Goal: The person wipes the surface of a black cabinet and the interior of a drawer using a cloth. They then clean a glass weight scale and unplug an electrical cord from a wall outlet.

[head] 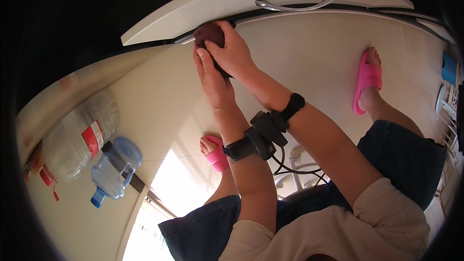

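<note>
A dark brown, rounded object lies between my two hands, near the left part of a white drawer front. My left hand holds it from the left and below, with the thumb along its side. On the other side, my right hand grips it, fingers over the far end and thumb pressed on its surface. What the object is, I cannot tell; the hands cover much of it. Black straps with small devices sit on both forearms, and cables run from them.
A curved metal handle is on the drawer front. At the left stand a large clear plastic bottle and a blue water jug. Pink slippers are on my feet. A white chair base is below, and a white rack stands at the right.
</note>
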The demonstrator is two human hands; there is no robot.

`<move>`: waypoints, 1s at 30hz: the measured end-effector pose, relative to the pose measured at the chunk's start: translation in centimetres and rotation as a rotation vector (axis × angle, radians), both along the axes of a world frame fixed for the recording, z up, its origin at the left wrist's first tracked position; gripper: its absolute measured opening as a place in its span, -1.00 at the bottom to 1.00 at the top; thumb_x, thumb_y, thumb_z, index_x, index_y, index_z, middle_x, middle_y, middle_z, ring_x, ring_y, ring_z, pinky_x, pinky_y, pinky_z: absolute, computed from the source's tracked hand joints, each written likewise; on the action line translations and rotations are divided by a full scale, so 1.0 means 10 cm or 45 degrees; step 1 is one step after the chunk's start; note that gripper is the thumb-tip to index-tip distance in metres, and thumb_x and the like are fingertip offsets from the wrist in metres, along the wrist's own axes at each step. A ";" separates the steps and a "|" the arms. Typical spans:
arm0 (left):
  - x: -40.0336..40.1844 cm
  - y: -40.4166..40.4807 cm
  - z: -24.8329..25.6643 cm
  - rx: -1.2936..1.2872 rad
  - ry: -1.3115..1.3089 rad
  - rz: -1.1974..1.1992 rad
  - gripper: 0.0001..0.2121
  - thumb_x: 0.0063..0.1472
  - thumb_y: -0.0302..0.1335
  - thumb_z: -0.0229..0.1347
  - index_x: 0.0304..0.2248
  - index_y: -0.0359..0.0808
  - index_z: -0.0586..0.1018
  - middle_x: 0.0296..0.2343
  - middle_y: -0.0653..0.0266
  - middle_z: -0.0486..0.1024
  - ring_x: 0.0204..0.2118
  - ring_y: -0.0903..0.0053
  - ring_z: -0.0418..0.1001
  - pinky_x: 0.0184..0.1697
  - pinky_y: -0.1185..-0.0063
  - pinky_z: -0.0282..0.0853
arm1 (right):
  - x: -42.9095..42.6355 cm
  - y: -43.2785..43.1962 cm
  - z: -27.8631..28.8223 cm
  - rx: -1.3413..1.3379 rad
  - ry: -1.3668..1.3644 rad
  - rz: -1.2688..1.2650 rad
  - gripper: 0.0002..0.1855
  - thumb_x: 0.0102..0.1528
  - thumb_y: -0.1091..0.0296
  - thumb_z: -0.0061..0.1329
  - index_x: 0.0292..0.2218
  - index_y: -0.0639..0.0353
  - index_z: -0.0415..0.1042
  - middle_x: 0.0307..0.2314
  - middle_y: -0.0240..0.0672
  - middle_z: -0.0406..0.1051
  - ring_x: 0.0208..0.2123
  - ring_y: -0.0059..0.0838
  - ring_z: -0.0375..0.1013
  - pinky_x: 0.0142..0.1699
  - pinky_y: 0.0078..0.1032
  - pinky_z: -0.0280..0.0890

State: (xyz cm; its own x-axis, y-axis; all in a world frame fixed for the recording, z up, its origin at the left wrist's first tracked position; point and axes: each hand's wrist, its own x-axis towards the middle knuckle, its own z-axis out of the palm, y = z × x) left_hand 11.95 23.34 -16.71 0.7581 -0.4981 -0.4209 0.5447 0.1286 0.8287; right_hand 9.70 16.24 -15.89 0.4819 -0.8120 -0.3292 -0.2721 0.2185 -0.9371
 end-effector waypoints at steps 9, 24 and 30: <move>-0.01 0.24 0.30 0.356 -0.014 0.085 -0.53 0.32 -0.12 -0.14 0.00 -0.37 0.36 -0.17 0.14 0.43 -0.15 0.43 0.41 -0.13 0.52 0.35 | -0.22 0.03 0.19 -0.005 0.102 0.715 -0.41 0.02 0.13 -0.07 0.05 0.17 0.19 -0.17 0.04 0.37 -0.12 -0.01 0.39 -0.02 -0.28 0.29; 0.14 -0.13 2.85 -0.180 -0.512 -0.023 -0.41 0.33 -0.11 -0.17 0.21 -0.30 0.05 0.08 0.10 0.20 0.11 0.38 0.19 0.14 0.52 0.10 | 0.08 -0.37 2.81 -0.420 -0.117 0.360 -0.46 0.05 0.21 -0.05 0.00 0.29 0.22 -0.12 0.00 0.36 -0.05 -0.15 0.37 0.01 -0.36 0.26; 0.36 -0.48 2.50 0.110 -1.107 -0.133 -0.40 0.32 -0.17 -0.15 0.21 -0.35 0.03 0.15 -0.08 0.04 0.19 0.17 0.06 0.21 0.42 -0.02 | -0.12 -0.73 2.83 -0.969 -0.039 0.019 -0.50 0.02 0.22 0.01 -0.03 0.23 0.29 -0.18 -0.09 0.35 -0.10 -0.08 0.35 0.00 -0.32 0.26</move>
